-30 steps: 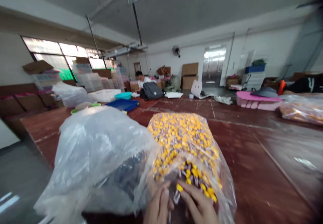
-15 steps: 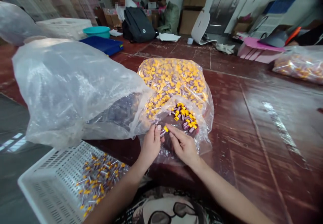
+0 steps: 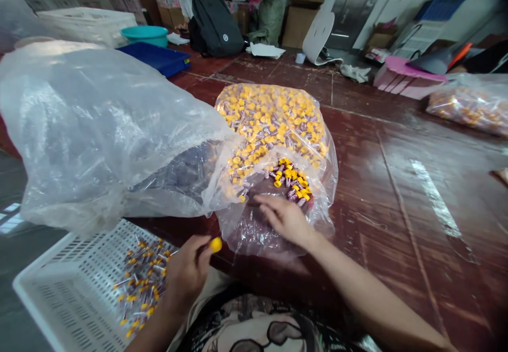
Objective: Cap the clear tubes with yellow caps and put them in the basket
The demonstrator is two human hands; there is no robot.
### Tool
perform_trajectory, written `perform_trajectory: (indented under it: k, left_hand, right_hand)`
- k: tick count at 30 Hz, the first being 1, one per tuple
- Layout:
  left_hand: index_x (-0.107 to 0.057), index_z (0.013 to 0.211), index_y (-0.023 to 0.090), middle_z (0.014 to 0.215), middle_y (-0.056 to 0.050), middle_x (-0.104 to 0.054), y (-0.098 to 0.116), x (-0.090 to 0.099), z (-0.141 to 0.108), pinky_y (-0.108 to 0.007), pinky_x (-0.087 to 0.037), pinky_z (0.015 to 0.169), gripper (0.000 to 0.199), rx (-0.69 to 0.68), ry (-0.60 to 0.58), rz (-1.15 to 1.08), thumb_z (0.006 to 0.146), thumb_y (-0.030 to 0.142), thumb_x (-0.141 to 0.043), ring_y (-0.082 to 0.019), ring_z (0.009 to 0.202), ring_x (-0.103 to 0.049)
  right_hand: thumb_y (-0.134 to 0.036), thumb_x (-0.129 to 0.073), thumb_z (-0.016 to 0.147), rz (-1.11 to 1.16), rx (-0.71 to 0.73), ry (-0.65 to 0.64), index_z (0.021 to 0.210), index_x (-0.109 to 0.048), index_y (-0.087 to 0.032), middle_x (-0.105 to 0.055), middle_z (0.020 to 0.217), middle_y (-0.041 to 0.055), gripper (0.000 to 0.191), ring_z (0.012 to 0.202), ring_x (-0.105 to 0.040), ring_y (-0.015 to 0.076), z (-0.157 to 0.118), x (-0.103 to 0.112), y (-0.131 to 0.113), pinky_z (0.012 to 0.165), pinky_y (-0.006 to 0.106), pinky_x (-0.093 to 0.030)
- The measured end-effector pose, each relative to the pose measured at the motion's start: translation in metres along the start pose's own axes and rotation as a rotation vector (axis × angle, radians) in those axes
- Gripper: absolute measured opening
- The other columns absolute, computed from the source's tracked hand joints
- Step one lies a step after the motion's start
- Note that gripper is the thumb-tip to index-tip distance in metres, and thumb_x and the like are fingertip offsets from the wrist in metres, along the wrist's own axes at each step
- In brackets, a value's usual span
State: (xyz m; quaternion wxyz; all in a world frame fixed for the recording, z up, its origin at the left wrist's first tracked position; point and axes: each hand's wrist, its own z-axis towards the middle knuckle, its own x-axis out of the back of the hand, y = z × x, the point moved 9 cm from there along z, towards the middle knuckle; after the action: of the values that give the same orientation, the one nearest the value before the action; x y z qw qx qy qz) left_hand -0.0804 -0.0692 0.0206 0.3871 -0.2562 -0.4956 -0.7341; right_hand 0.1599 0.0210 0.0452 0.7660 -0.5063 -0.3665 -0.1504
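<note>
My left hand [image 3: 188, 267] is closed around a small tube with a yellow cap [image 3: 215, 244]; only the cap shows between thumb and fingers. This hand is beside the white slotted basket [image 3: 59, 294], where loose yellow-capped tubes [image 3: 145, 283] lie. My right hand [image 3: 288, 219] hovers at the mouth of a clear plastic bag [image 3: 273, 241], its fingers stretched out and nothing visible in them. Just beyond it, in the bag's opening, sit several loose purple tubes with yellow caps [image 3: 291, 177]. The bag's rear part is packed with more of them.
A large cloudy plastic bag [image 3: 99, 124] lies on the left of the dark red table [image 3: 369, 209]. Farther back are a blue tray [image 3: 154, 58], a teal basin [image 3: 145, 35], a dark backpack [image 3: 218, 26] and a person. Another filled bag [image 3: 472, 103] stands at right.
My left hand has moved down and left, from the bag's mouth towards the basket, carrying the yellow-capped tube. My right hand has let go of it and stays by the bag opening.
</note>
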Motion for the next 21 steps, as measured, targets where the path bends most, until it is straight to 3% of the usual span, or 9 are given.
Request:
perform_trajectory:
  k: [3, 5, 7, 9, 13, 15, 18, 21]
  left_hand:
    - [-0.059, 0.105, 0.023, 0.088, -0.006, -0.074, -0.081, 0.015, -0.062, -0.037, -0.054, 0.062, 0.030, 0.149, -0.023, 0.251, 0.090, 0.048, -0.050, -0.027, 0.074, -0.072]
    - [-0.060, 0.099, 0.023, 0.081, -0.006, -0.074, -0.127, 0.012, -0.100, -0.040, -0.053, 0.061, 0.030, 0.276, -0.166, 0.414, 0.090, 0.050, -0.050, -0.030, 0.071, -0.072]
    - [-0.062, 0.094, 0.022, 0.080, -0.006, -0.075, -0.147, 0.010, -0.120, -0.044, -0.053, 0.069, 0.026, 0.296, -0.249, 0.522, 0.092, 0.046, -0.050, -0.031, 0.076, -0.072]
    - [-0.062, 0.099, 0.021, 0.092, -0.009, -0.076, -0.137, 0.018, -0.112, -0.048, -0.051, 0.081, 0.023, 0.201, -0.171, 0.568, 0.090, 0.041, -0.054, -0.032, 0.089, -0.071]
    - [-0.058, 0.113, 0.020, 0.111, -0.013, -0.071, -0.058, 0.051, -0.034, -0.047, -0.045, 0.095, 0.033, -0.136, 0.194, 0.454, 0.083, 0.029, -0.067, -0.031, 0.104, -0.066]
    - [-0.056, 0.117, 0.021, 0.112, -0.011, -0.071, -0.023, 0.056, 0.023, -0.045, -0.043, 0.099, 0.036, -0.214, 0.249, 0.387, 0.083, 0.024, -0.068, -0.028, 0.106, -0.065]
    - [-0.057, 0.120, 0.021, 0.112, -0.010, -0.071, -0.001, 0.028, 0.108, -0.042, -0.043, 0.100, 0.030, -0.191, 0.052, 0.407, 0.090, 0.025, -0.056, -0.027, 0.107, -0.063]
    - [-0.061, 0.117, 0.015, 0.100, -0.015, -0.072, -0.019, -0.020, 0.161, -0.043, -0.048, 0.089, 0.032, -0.053, -0.274, 0.546, 0.089, 0.027, -0.051, -0.034, 0.106, -0.061]
  right_hand:
    - [-0.035, -0.047, 0.099, -0.431, -0.249, -0.001, 0.133, -0.060, -0.023, -0.064, 0.126, 0.0114, 0.038, 0.106, -0.067, 0.0264, 0.021, 0.019, 0.054, 0.088, 0.041, -0.057]
    - [-0.032, -0.043, 0.100, -0.649, -0.305, -0.178, 0.136, -0.057, -0.026, -0.058, 0.129, 0.0137, 0.039, 0.096, -0.068, 0.0273, 0.030, 0.013, 0.078, 0.077, 0.039, -0.056]
    - [-0.023, -0.036, 0.100, -0.771, -0.265, -0.373, 0.135, -0.057, -0.029, -0.054, 0.131, 0.0141, 0.041, 0.090, -0.069, 0.0262, 0.034, 0.000, 0.089, 0.069, 0.036, -0.053]
    - [-0.016, -0.032, 0.098, -0.839, -0.197, -0.491, 0.134, -0.056, -0.028, -0.054, 0.130, 0.0138, 0.045, 0.087, -0.068, 0.0254, 0.036, -0.006, 0.094, 0.065, 0.034, -0.050]
    - [-0.018, -0.031, 0.099, -0.860, -0.108, -0.556, 0.133, -0.054, -0.022, -0.055, 0.129, 0.0142, 0.041, 0.079, -0.067, 0.0227, 0.044, 0.004, 0.089, 0.060, 0.032, -0.047]
    - [-0.027, -0.033, 0.102, -0.758, -0.078, -0.517, 0.131, -0.055, -0.022, -0.057, 0.130, 0.0127, 0.037, 0.086, -0.067, 0.0225, 0.052, 0.015, 0.076, 0.065, 0.032, -0.049]
    - [-0.030, -0.041, 0.101, -0.602, 0.025, -0.525, 0.126, -0.060, -0.024, -0.063, 0.127, 0.0083, 0.032, 0.104, -0.065, 0.0222, 0.063, 0.017, 0.049, 0.080, 0.030, -0.051]
    - [-0.013, -0.049, 0.091, -0.745, -0.052, -0.688, 0.106, -0.071, -0.019, -0.071, 0.108, 0.0122, 0.026, 0.094, -0.068, 0.0251, 0.062, 0.011, 0.052, 0.076, 0.034, -0.052]
